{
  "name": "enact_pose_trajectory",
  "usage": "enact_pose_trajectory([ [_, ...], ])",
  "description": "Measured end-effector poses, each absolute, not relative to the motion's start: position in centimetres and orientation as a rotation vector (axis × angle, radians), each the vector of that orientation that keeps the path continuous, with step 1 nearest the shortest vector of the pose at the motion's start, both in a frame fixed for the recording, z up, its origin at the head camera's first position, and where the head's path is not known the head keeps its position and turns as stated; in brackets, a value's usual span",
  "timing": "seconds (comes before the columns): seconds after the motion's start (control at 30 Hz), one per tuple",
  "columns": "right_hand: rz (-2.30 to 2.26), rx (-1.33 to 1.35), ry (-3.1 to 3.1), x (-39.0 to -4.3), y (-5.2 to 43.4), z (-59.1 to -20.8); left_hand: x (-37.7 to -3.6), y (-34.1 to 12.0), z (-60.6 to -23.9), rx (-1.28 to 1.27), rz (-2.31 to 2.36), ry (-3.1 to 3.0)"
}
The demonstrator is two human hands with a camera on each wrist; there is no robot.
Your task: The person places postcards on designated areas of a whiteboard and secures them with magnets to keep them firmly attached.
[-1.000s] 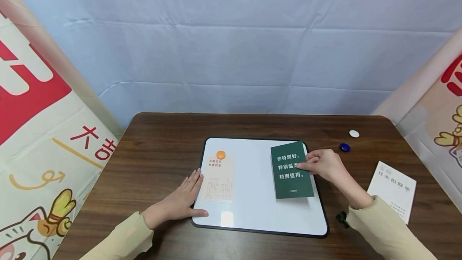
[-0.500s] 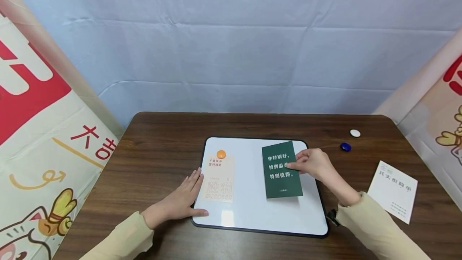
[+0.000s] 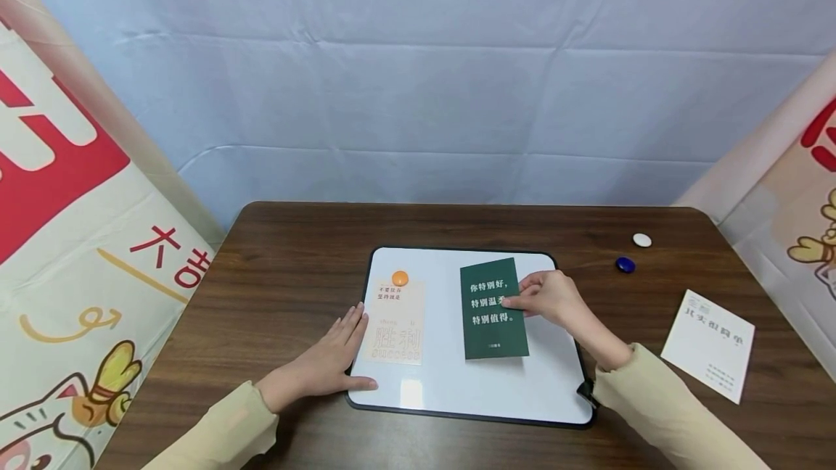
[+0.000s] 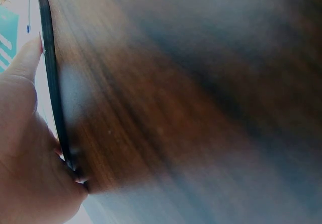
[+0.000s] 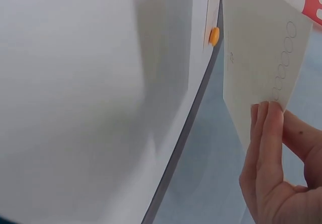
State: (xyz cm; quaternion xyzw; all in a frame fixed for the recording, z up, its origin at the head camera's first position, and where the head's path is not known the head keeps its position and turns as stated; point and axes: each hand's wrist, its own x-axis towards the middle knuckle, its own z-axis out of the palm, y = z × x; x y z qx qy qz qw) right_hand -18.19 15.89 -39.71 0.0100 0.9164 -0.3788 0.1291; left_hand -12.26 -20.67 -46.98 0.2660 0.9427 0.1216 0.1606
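Dark wood-grain counter (image 3: 281,260) against a pale blue wrinkled backdrop, cartoon banners leaning in on both sides. Whiteboard (image 3: 444,376) with a black rim lying flat in the middle. Right hand (image 3: 548,297) pinching the right edge of a dark green card (image 3: 491,308), thumb on top, fingers curled underneath. Card: portrait, deep green, three lines of white Chinese characters plus a tiny line near the bottom, pale plain back in the right wrist view (image 5: 256,58). Sitting over the right-center part of the board, slightly tilted. Left hand (image 3: 326,365) flat with fingers straight and together, resting on the board's left edge, thumb along the lower rim. Just beside it, a cream card (image 3: 397,321) pinned under an orange magnet (image 3: 400,279). Off to the right on the bare wood: blue magnet (image 3: 625,264), white magnet (image 3: 642,239), white card (image 3: 708,345).
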Motion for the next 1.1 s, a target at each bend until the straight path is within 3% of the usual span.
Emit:
enact_pose_trajectory([
  [1.1,-1.137,0.117,2.574,-18.5,12.2,-42.8,-12.3,-20.9,-47.2,0.803,0.344,2.709],
])
